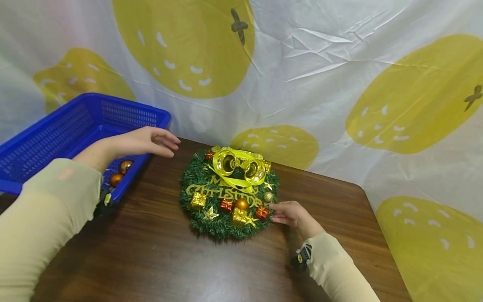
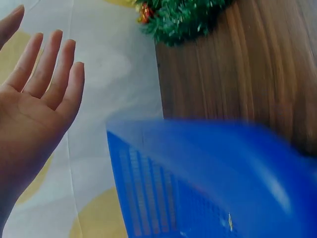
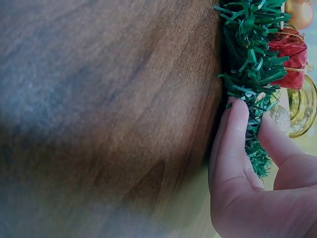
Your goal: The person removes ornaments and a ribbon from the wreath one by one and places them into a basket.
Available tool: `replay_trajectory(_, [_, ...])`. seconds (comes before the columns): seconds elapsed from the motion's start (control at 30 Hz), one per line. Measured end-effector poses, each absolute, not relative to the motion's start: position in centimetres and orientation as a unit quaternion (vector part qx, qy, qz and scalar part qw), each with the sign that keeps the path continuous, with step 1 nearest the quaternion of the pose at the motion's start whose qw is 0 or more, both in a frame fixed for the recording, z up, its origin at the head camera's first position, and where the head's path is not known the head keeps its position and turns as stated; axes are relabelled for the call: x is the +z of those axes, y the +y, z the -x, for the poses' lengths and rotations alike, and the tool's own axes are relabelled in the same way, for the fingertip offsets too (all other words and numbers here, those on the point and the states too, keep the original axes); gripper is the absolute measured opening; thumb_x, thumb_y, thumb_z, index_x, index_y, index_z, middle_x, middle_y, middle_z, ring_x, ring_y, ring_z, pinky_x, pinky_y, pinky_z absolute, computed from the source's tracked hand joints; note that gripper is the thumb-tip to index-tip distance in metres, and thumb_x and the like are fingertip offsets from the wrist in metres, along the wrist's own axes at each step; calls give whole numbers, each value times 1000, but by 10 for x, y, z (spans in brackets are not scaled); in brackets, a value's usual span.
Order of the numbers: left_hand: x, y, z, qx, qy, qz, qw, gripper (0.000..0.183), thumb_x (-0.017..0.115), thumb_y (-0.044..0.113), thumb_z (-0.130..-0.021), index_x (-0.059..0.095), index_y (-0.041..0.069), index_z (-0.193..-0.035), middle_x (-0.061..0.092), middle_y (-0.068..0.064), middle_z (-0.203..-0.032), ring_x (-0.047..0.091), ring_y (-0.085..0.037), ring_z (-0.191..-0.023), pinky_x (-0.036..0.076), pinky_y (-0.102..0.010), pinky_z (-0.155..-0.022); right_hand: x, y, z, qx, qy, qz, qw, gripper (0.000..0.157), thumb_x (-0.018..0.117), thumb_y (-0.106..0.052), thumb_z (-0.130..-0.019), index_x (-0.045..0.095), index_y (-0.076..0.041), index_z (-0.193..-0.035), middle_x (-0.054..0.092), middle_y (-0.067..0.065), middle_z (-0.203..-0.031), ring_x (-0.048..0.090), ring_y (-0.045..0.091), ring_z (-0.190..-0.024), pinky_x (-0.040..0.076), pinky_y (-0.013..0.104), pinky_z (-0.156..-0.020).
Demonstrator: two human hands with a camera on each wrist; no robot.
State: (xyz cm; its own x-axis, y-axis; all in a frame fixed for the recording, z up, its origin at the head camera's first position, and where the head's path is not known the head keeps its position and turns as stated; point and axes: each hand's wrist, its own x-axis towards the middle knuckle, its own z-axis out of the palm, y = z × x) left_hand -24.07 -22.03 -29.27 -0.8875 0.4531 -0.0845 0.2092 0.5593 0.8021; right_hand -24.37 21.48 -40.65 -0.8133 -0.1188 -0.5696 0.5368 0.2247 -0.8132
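Observation:
A green Christmas wreath (image 1: 226, 228) lies on the brown table, with gold "Merry Christmas" lettering, a yellow ribbon with gold bells (image 1: 241, 167), small gift boxes and stars on it. My right hand (image 1: 292, 216) is at its right edge. In the right wrist view, thumb and fingers pinch the green tinsel rim beside a red gift box (image 3: 292, 62). Held in the air between the basket and the wreath, my left hand (image 1: 145, 141) has nothing in it. Its fingers are spread and relaxed in the left wrist view.
A blue plastic basket (image 1: 130, 105) stands at the table's left side, partly under my left forearm. Several orange and bronze baubles (image 1: 116, 179) lie inside it. A white curtain with yellow lemon shapes (image 1: 294, 84) hangs behind the table's back edge.

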Motion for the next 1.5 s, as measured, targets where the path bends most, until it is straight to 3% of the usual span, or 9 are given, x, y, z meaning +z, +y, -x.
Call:
replay_trajectory(0.8, [-314, -150, 257, 462, 831, -241, 197, 52, 63, 23, -88, 47, 4, -133, 55, -19, -130, 54, -29, -119, 42, -45, -102, -409, 210, 245, -609, 733, -144, 268, 66, 54, -9, -93, 18, 15, -142, 53, 6, -83, 62, 12, -64, 56, 20, -63])
replay_trajectory(1.13, [-331, -118, 257, 474, 814, -263, 210, 48, 64, 20, -87, 50, 5, -130, 55, -20, -129, 55, -27, -116, 45, -41, -100, -411, 209, 245, -618, 725, -133, 272, 63, 52, -8, -93, 19, 16, -141, 53, 2, -71, 62, 10, -61, 56, 19, -61])
replay_trajectory(1.27, [-337, -104, 256, 475, 806, -274, 221, 48, 64, 19, -87, 50, 5, -130, 54, -18, -130, 53, -27, -118, 46, -41, -99, -413, 209, 245, -624, 722, -130, 270, 55, 52, -6, -93, 26, 17, -136, 52, 0, -65, 62, 10, -59, 55, 18, -60])
replay_trajectory(1.5, [-348, -86, 257, 479, 796, -272, 251, 49, 65, 21, -86, 50, 4, -130, 53, -17, -130, 53, -25, -117, 47, -40, -98, -412, 209, 245, -620, 725, -132, 270, 60, 53, -8, -93, 22, 16, -139, 51, 0, -67, 62, 9, -60, 55, 18, -60])
